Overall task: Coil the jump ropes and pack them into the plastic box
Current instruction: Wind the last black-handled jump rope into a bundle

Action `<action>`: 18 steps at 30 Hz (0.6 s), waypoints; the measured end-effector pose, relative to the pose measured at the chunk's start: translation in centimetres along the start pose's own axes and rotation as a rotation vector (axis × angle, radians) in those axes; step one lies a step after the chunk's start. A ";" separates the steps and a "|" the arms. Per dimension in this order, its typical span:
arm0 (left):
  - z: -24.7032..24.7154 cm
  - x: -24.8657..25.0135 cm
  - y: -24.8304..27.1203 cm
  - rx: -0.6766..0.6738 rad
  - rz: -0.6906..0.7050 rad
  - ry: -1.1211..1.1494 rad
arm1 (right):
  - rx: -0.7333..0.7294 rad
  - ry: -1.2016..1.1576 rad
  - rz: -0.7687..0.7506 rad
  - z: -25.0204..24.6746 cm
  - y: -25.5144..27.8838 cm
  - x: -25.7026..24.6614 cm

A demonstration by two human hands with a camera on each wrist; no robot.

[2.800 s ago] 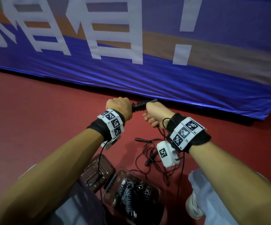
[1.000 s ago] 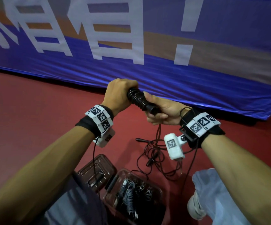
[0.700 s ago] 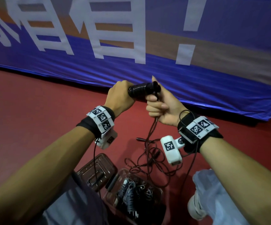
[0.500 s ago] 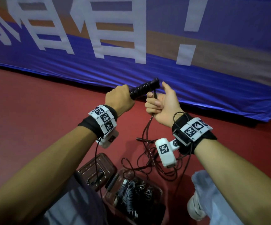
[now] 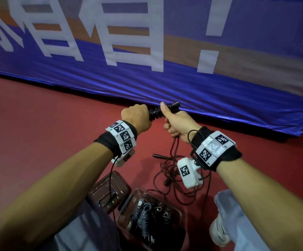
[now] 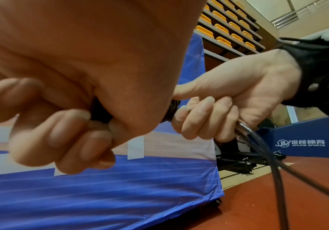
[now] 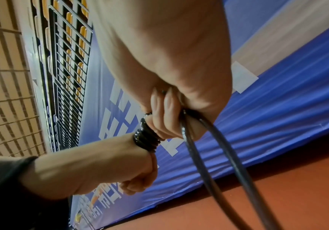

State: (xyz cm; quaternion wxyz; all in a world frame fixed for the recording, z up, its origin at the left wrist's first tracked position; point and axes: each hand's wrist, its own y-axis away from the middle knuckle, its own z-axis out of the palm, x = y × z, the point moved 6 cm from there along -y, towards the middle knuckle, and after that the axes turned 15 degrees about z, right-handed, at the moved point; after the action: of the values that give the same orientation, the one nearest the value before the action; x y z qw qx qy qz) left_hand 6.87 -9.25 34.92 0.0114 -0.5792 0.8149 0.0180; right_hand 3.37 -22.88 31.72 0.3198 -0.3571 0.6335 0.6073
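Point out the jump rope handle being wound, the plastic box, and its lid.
jump rope handle (image 5: 173, 106), head view, bare tip beyond the thumb.
plastic box (image 5: 178, 213), head view, right rim.
lid (image 5: 123, 185), head view, right part of its top face.

- My left wrist band (image 5: 121, 137): black, white marker tiles.
- My right wrist band (image 5: 215, 148): same, black cable looped.
- White camera pod (image 5: 188, 175) beneath.
- Pale trousers (image 5: 237, 223), white shoe (image 5: 217, 232).

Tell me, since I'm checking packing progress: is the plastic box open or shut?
Open: the plastic box shows coiled ropes inside, and its lid lies beside it.
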 end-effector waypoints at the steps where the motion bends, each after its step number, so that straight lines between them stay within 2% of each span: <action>1: 0.0 0.1 -0.1 0.002 0.008 0.004 | 0.003 0.018 0.006 -0.2 0.1 0.1; 6: 0.2 0.8 -0.1 -0.001 0.038 0.000 | 0.144 0.345 -0.055 -1.6 1.0 -0.1; 13: 1.1 1.6 0.0 -0.051 0.048 -0.045 | 0.248 0.702 -0.073 -2.8 0.5 0.1; 18: 2.3 2.2 -0.3 -0.121 0.041 -0.102 | 0.518 0.965 -0.220 -3.9 1.0 -1.0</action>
State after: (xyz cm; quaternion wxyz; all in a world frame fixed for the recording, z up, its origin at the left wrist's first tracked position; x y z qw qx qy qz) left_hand 6.44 -11.37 32.53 0.0174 -0.5605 0.8223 0.0971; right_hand 3.14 -26.68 33.34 0.1325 -0.5684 0.7956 0.1624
